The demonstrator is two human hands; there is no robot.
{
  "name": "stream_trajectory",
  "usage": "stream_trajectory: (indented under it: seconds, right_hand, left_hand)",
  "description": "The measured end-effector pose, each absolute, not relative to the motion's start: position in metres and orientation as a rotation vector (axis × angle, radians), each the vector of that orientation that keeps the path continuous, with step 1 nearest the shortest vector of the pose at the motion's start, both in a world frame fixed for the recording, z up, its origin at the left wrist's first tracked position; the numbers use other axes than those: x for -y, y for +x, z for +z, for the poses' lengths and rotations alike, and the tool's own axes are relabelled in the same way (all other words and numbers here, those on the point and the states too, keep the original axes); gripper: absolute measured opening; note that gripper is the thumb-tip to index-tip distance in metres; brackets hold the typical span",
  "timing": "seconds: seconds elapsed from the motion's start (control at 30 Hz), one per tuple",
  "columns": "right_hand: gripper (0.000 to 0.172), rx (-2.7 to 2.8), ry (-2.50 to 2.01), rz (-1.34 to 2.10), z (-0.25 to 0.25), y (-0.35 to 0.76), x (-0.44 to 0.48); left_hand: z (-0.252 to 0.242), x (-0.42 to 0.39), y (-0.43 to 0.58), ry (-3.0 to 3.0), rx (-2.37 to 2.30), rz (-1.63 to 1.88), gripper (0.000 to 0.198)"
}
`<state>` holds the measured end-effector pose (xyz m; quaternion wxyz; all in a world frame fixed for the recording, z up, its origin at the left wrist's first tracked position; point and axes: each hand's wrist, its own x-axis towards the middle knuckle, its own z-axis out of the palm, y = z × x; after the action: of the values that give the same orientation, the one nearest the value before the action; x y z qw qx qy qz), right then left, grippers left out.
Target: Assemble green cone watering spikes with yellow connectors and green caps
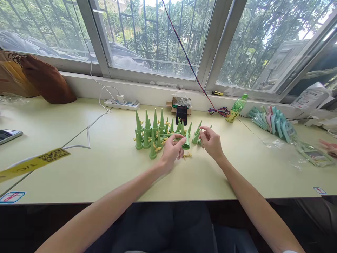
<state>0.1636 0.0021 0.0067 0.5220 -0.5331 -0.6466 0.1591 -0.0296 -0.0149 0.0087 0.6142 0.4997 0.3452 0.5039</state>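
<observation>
My left hand (pixel 173 149) is closed around a small green plastic cone (pixel 186 143), whose hollow base faces toward me. My right hand (pixel 212 142) is just to the right, its thumb and fingers pinched beside some green cones (pixel 195 139); whether anything is between the fingertips is hidden. Left of the hands, many green cones (pixel 138 140) stand upright in a cluster, with small yellow branching pieces (pixel 158 149) among them. One more yellow piece (pixel 187 155) lies on the table just below the held cone.
Behind the cones, a black phone (pixel 181 115) leans on a small carton. A power strip (pixel 122 104), coiled wire (pixel 219 111) and green bottle (pixel 237 108) line the sill side. Wrapped pastel items (pixel 273 121) lie right; a brown bag (pixel 48 80) sits left. Another person's hand (pixel 329 146) shows far right.
</observation>
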Motion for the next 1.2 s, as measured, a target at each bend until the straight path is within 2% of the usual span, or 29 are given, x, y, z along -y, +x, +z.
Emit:
stream_trajectory:
  seconds: [0.13, 0.3, 0.53, 0.83, 1.2]
  right_hand:
    - [0.044, 1.481, -1.25, 0.318, 0.011, 0.161, 0.002]
    - [0.021, 1.643, -1.229, 0.25, 0.012, 0.156, 0.006]
    - [0.019, 2.178, -1.261, 0.429, 0.004, 0.15, 0.008]
    - [0.011, 2.277, -1.083, 0.378, 0.004, 0.145, 0.011]
    - [0.007, 2.321, -1.15, 0.44, 0.002, 0.139, 0.013]
  left_hand:
    - [0.012, 0.016, -0.029, 1.206, -0.807, 1.203, 0.031]
    - [0.016, 0.017, -0.03, 1.281, -0.839, 1.306, 0.034]
    - [0.011, 0.015, -0.029, 1.384, -0.885, 1.385, 0.036]
    - [0.006, 0.007, -0.031, 1.519, -0.974, 1.489, 0.033]
    - [0.014, 0.007, -0.035, 1.784, -0.995, 1.634, 0.019]
